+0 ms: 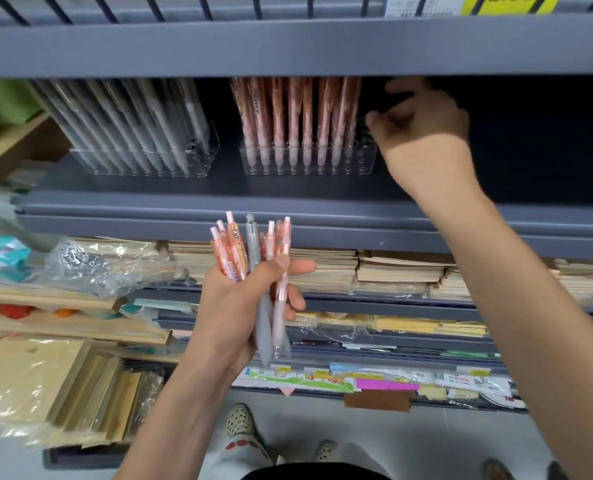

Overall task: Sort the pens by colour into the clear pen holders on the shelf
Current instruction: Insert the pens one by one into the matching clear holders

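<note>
Upper shelf [288, 46] overhanging pink pens [295, 116], notebook stacks [402, 268] below, plastic [90, 265] left

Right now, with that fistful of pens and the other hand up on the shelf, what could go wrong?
The left hand holds a fanned bundle of pens; one might slip out. The right hand is beside the pink pen holder; a nudge could topple it. A grey pen sits among the pink ones and might get missorted.

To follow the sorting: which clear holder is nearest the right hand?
The pink-pen holder; the right hand is at its right end. The grey-pen holder stands farther left.
</note>
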A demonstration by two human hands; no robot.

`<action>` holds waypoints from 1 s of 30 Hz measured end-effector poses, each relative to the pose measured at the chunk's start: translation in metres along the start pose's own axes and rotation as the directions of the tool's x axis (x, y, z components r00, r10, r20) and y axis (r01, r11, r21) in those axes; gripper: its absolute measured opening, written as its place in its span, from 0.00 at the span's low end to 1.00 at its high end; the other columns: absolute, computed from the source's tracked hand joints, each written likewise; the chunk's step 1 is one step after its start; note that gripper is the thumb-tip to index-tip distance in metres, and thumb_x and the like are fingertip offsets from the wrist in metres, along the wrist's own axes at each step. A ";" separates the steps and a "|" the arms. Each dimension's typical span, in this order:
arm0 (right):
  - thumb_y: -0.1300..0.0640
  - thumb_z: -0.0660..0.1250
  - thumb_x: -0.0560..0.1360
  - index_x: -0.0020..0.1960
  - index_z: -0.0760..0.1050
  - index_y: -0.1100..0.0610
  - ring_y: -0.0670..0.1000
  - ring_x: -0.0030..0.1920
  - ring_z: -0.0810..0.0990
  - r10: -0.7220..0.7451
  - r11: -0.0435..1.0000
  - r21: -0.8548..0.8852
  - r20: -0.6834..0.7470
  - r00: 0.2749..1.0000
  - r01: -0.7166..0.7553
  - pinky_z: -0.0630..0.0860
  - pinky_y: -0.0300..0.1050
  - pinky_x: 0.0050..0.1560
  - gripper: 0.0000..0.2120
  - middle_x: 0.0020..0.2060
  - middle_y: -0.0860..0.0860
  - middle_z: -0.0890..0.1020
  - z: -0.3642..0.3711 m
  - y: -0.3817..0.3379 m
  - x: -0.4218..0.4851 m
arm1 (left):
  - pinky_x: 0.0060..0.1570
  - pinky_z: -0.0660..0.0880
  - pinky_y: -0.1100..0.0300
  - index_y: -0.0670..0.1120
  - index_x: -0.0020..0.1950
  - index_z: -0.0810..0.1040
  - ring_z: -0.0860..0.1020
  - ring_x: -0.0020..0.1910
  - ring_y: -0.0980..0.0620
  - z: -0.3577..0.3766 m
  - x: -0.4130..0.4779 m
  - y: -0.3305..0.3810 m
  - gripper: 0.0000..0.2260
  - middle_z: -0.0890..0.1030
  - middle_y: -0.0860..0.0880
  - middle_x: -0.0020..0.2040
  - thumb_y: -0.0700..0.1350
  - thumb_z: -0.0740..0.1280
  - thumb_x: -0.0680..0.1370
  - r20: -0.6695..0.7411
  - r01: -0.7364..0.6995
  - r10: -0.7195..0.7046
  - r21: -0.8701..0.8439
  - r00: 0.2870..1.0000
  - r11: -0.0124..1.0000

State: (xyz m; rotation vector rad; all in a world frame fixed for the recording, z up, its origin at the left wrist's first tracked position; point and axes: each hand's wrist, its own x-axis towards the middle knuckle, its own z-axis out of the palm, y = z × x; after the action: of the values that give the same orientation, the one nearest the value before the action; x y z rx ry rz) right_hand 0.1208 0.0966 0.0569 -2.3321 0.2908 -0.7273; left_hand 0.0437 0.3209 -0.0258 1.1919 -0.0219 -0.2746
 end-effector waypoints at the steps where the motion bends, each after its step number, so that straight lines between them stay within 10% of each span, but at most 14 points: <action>1: 0.54 0.68 0.75 0.42 0.81 0.52 0.45 0.43 0.80 0.005 0.988 0.153 0.025 1.000 -0.009 0.76 0.43 0.48 0.04 0.42 0.41 0.83 -0.002 0.000 -0.012 | 0.24 0.74 0.61 0.29 0.58 0.75 0.78 0.25 0.48 0.000 0.000 0.000 0.20 0.86 0.39 0.41 0.42 0.70 0.74 0.003 -0.004 0.004 0.002 1.000 1.000; 5: 0.51 0.72 0.74 0.41 0.84 0.51 0.36 0.29 0.76 -0.145 0.933 0.354 0.524 0.839 -0.060 0.69 0.29 0.33 0.06 0.32 0.45 0.84 -0.008 -0.008 -0.056 | 0.25 0.76 0.60 0.36 0.52 0.80 0.80 0.27 0.48 0.006 -0.002 -0.003 0.12 0.86 0.37 0.47 0.43 0.70 0.74 0.035 -0.002 0.002 0.007 0.999 1.000; 10: 0.53 0.74 0.72 0.44 0.85 0.55 0.38 0.32 0.78 -0.198 0.910 0.394 0.688 0.698 -0.129 0.72 0.29 0.35 0.06 0.34 0.46 0.84 -0.008 -0.004 -0.068 | 0.28 0.78 0.60 0.48 0.48 0.86 0.83 0.30 0.46 0.016 -0.006 -0.005 0.06 0.86 0.39 0.50 0.44 0.69 0.75 0.109 -0.007 0.005 0.021 0.994 1.000; 20: 0.59 0.67 0.78 0.50 0.80 0.60 0.50 0.34 0.78 -0.032 0.690 0.649 0.470 0.882 -0.321 0.74 0.42 0.31 0.05 0.40 0.53 0.84 -0.021 0.011 -0.065 | 0.23 0.73 0.63 0.51 0.41 0.87 0.79 0.25 0.51 0.021 -0.003 -0.012 0.08 0.86 0.39 0.50 0.45 0.69 0.76 0.122 -0.009 0.002 0.062 0.993 0.998; 26: 0.60 0.72 0.74 0.49 0.80 0.61 0.50 0.35 0.82 -0.060 0.810 0.511 0.560 0.826 -0.288 0.79 0.41 0.36 0.05 0.38 0.56 0.85 -0.013 0.009 -0.082 | 0.22 0.71 0.62 0.37 0.52 0.77 0.74 0.22 0.52 0.022 0.004 -0.018 0.12 0.86 0.39 0.50 0.44 0.70 0.75 0.072 -0.010 0.007 0.048 0.997 0.999; 30: 0.65 0.68 0.76 0.51 0.79 0.60 0.51 0.37 0.84 0.011 0.730 0.623 0.400 0.917 -0.280 0.81 0.40 0.40 0.04 0.37 0.55 0.85 -0.019 0.010 -0.065 | 0.23 0.68 0.63 0.50 0.44 0.86 0.71 0.21 0.54 0.022 0.005 -0.018 0.07 0.86 0.39 0.48 0.46 0.68 0.75 0.069 -0.048 0.043 0.078 0.997 0.996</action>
State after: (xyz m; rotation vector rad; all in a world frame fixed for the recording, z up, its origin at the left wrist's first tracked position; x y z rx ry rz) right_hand 0.0563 0.1038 0.0344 -1.6639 0.0228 -0.2238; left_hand 0.0410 0.2940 -0.0349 1.2594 -0.1194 -0.2758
